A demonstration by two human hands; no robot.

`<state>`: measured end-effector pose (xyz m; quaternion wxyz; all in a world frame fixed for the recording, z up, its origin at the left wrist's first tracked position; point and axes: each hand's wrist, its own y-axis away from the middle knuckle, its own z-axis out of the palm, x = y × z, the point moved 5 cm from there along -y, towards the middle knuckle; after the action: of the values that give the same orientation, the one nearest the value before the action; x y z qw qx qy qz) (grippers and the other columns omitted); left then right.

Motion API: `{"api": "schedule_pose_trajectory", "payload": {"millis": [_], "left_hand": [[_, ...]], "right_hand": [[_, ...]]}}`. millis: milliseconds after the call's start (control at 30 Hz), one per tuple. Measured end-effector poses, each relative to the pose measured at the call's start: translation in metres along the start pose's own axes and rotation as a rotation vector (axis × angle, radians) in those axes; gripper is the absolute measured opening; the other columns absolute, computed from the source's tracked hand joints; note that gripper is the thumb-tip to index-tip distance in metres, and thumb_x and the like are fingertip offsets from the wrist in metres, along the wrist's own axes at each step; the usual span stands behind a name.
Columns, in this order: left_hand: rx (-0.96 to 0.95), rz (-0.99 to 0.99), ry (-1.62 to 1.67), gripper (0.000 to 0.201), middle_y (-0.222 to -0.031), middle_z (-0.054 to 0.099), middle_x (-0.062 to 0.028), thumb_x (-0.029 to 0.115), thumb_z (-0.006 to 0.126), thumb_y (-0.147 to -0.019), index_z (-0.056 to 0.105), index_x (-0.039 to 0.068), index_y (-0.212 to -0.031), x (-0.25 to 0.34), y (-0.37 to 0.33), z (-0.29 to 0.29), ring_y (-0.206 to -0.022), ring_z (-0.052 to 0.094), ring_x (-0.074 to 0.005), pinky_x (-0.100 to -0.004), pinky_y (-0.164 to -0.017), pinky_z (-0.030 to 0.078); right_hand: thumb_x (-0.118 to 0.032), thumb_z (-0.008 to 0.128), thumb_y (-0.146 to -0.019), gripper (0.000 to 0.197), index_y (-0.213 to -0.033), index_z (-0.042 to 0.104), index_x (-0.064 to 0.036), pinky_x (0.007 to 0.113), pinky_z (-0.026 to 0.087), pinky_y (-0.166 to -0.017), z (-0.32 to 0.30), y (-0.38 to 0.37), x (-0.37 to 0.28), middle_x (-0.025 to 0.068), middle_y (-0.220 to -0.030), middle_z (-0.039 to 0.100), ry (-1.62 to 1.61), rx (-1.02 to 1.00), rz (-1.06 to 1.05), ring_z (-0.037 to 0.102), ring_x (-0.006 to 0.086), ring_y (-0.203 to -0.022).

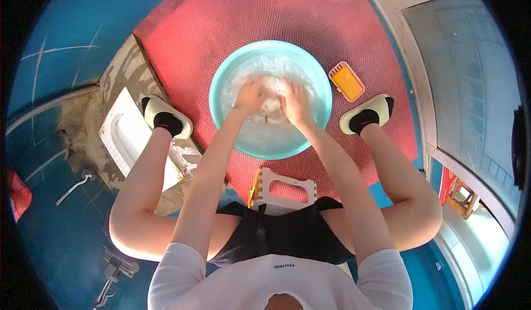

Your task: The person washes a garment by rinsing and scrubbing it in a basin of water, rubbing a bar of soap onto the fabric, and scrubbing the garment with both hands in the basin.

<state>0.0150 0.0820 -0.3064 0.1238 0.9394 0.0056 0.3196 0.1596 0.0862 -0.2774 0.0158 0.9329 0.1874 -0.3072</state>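
left fingers (258, 84), right fingers (289, 90): touching it both sides, can't tell if clamped
white cloth-like wad (271, 105): between them, prolly soft, slick, heavy wet; grab the thick bunch

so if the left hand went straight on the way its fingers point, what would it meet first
Probably the white bundle, which the left hand seems to touch; past it come suds and the far wall of the turquoise basin. Foam makes depth unclear.

Bathroom: white squat toilet (123, 136), blue wall tiles (61, 66), long-handled brush (71, 191) hung up, metal plumbing fixture (119, 264).
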Motion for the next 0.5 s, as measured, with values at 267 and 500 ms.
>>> {"api": "schedule_pose_trajectory", "payload": {"millis": [267, 500], "left_hand": [[-0.160, 0.184, -0.052, 0.026, -0.101, 0.049, -0.0114, 0.007, 0.058, -0.066, 0.046, 0.011, -0.089, 0.038, 0.070, -0.037, -0.086, 0.052, -0.0311, -0.0378, -0.074, 0.042], [-0.034, 0.317, 0.023, 0.026, -0.087, 0.053, -0.0146, 0.006, 0.059, -0.065, 0.043, 0.007, -0.086, 0.092, 0.086, -0.118, -0.081, 0.054, -0.0317, -0.0378, -0.067, 0.042]], "right_hand": [[-0.005, 0.061, -0.060, 0.037, -0.095, 0.048, -0.0084, 0.037, 0.040, -0.072, -0.033, 0.046, -0.025, 0.0078, -0.089, 0.048, 0.093, -0.221, -0.136, 0.048, 0.0262, -0.087], [-0.009, 0.062, -0.063, 0.032, -0.091, 0.048, -0.0071, 0.037, 0.042, -0.067, -0.113, 0.023, -0.063, 0.0093, -0.088, 0.053, -0.126, -0.136, -0.219, 0.052, 0.0271, -0.085]]}}
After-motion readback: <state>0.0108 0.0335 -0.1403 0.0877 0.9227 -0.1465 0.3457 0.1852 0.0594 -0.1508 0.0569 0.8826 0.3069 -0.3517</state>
